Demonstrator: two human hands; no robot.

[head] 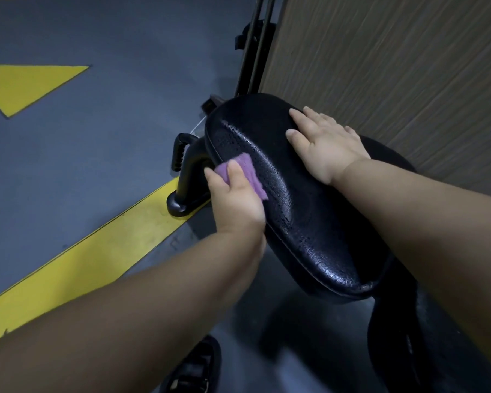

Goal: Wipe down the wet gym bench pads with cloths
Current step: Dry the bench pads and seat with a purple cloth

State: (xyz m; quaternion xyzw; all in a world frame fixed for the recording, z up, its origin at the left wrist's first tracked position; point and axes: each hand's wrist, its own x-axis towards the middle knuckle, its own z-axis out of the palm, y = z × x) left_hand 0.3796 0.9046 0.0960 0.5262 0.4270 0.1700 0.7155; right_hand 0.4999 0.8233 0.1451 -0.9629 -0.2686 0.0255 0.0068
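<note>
Grey floor [97, 171] with yellow stripe [77, 259] lies left of your grip. Black, glossy bench pad [309, 222] sits under both hands. Your right hand [323, 140] rests flat, fingers straight, beyond the grip. Your left hand [236, 199] grasps the purple cloth [251, 173], pressed against the pad's left edge.

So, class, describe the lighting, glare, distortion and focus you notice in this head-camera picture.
Head view, dim and bluish overall; head view, streaky glare along the wet black pad beside the purple cloth; head view, the wide lens slants and stretches the yellow stripe and wall; head view, the shoe at the bottom edge looks soft.
</note>
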